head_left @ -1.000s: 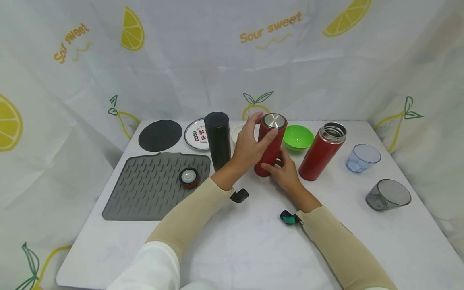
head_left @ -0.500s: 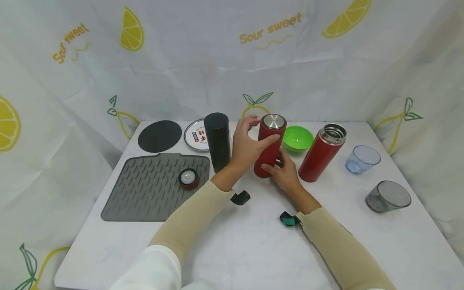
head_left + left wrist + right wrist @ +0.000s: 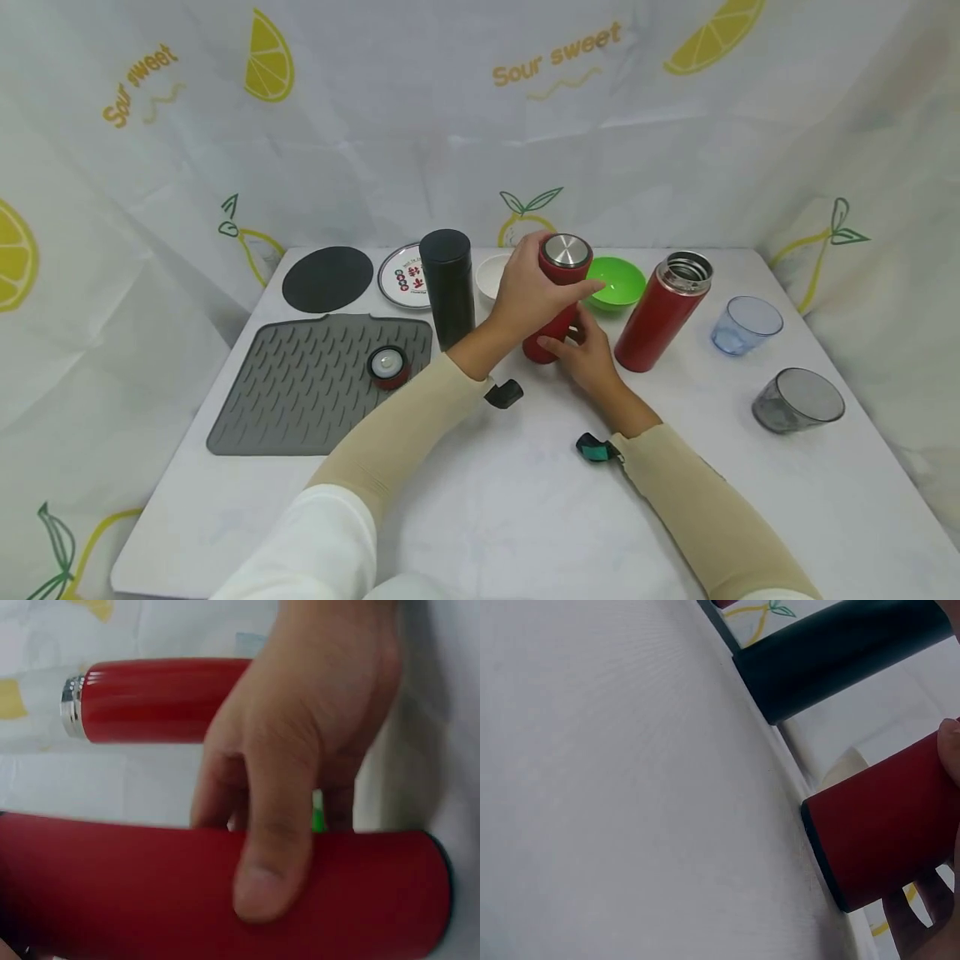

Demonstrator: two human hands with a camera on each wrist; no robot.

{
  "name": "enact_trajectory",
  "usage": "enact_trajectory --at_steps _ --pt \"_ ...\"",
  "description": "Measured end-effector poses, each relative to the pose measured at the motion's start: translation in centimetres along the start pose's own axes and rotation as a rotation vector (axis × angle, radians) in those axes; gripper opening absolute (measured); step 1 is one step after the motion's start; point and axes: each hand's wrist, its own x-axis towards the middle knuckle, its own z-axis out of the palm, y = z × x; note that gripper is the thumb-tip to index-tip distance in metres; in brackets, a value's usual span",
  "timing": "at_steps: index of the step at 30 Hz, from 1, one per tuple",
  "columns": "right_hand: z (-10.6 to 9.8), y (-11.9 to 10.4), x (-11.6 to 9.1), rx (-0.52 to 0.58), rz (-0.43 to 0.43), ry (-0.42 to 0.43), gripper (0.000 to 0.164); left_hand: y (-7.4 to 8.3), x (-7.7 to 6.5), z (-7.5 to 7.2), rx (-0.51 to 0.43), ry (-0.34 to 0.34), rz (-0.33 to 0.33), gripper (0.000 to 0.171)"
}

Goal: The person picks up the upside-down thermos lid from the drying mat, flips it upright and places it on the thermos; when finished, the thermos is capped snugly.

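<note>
A red thermos flask (image 3: 557,325) with a steel-topped lid stands upright near the middle of the table. My left hand (image 3: 525,287) grips its upper part, the thumb lying across the front; its fingertips are hidden behind the flask. Lower down, my right hand (image 3: 588,354) holds the same flask, with its thumb on the near side. The left wrist view shows that right hand (image 3: 292,742) close up on the red flask (image 3: 367,892). In the right wrist view the base of the flask (image 3: 885,825) meets the table.
A lidless red flask (image 3: 662,321) stands to the right, near a blue glass (image 3: 742,329) and a grey glass (image 3: 787,408). Left is a black flask (image 3: 447,292). A lid (image 3: 387,367) lies on the grey mat (image 3: 300,392). A green bowl (image 3: 618,285) sits behind.
Half a second ago my left fingers stood off the flask's side; now they wrap round its upper part, the thumb further right. My right hand has kept its place.
</note>
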Motion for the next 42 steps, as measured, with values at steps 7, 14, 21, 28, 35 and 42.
enact_trajectory --at_steps 7,14,21,28,35,42 --pt "0.0 0.4 0.2 -0.011 0.023 -0.001 0.068 -0.3 1.5 -1.1 -0.138 -0.111 -0.075 0.061" --pt "-0.2 2.7 0.5 -0.028 0.047 0.023 0.075 -1.7 -0.3 -1.6 -0.265 0.023 0.014 0.068" --pt "-0.2 2.7 0.7 -0.027 -0.010 0.030 0.073 -0.4 -1.1 -0.3 0.042 0.076 0.024 0.079" --pt "0.2 2.8 0.8 0.002 0.038 0.010 0.076 -0.2 -0.1 -1.2 -0.081 0.013 -0.080 0.073" --pt "0.3 2.9 0.6 -0.014 0.052 0.012 0.076 -0.6 0.4 -2.9 -0.090 -0.200 -0.143 0.078" --pt "0.1 2.8 0.7 0.001 0.024 0.007 0.074 0.8 -0.5 -2.5 0.185 -0.009 -0.052 0.074"
